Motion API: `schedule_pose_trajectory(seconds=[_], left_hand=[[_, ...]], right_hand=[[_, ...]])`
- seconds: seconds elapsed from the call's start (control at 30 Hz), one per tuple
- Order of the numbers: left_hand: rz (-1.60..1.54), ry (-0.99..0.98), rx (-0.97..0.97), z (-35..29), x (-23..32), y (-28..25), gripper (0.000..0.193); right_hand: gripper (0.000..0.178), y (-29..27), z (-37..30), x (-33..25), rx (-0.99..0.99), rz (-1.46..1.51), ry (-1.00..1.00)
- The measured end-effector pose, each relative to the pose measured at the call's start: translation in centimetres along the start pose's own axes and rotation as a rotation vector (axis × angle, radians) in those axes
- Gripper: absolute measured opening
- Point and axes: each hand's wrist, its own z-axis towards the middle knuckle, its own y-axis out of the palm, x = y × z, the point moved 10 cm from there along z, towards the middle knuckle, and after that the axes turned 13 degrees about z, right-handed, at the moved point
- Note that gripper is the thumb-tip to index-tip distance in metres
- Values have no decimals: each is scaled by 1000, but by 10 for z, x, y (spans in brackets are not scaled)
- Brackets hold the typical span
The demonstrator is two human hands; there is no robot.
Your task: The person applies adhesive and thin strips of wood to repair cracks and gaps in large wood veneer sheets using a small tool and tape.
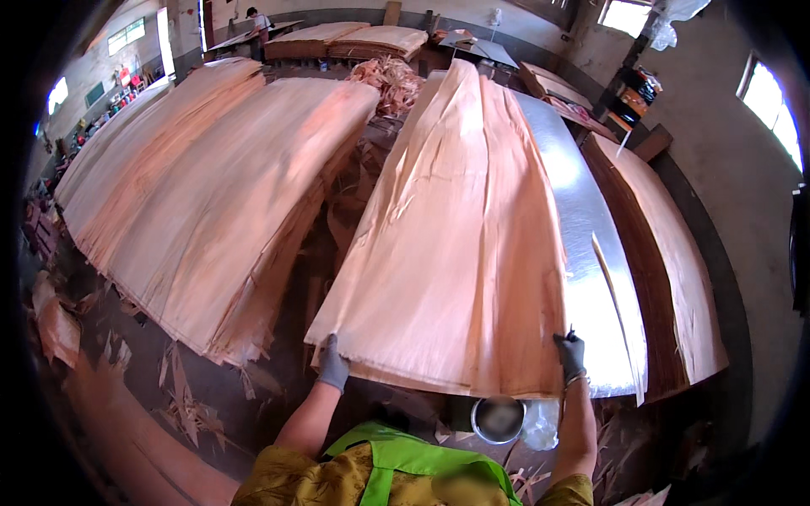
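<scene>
A long, pale pinkish wood veneer sheet (430,278) stretches away from me, with lengthwise ripples and folds toward its far end. My left hand (333,363), in a grey glove, is closed on its near left corner. At the near right corner, my right hand (570,354) wears a darker glove and grips the edge, its fingers partly hidden. The sheet lies over a shiny metal-topped table (582,244), whose bare surface shows along the right. On that metal rests a narrow veneer strip (614,304).
Veneer stacks stand to the left (228,194) and far right (675,261). A round metal pot (498,419) and a clear plastic bag (541,424) sit below the near edge. Veneer scraps (187,405) litter the floor. Another person (258,25) stands at the far back.
</scene>
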Motion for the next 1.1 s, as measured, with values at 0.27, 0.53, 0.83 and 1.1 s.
schedule_pose_trajectory(seconds=[0.27, 0.53, 0.83, 1.1], left_hand=[[53, 21, 57, -51, -7, -4, 43], [81, -104, -124, -5, -53, 51, 38], [351, -81, 59, -19, -70, 78, 45], [958, 497, 166, -150, -117, 192, 58]], right_hand=[[26, 5, -22, 48, 36, -101, -54], [31, 16, 35, 4, 66, -111, -243], [42, -25, 98, 38, -39, 80, 2], [65, -101, 21, 204, -395, 195, 411]])
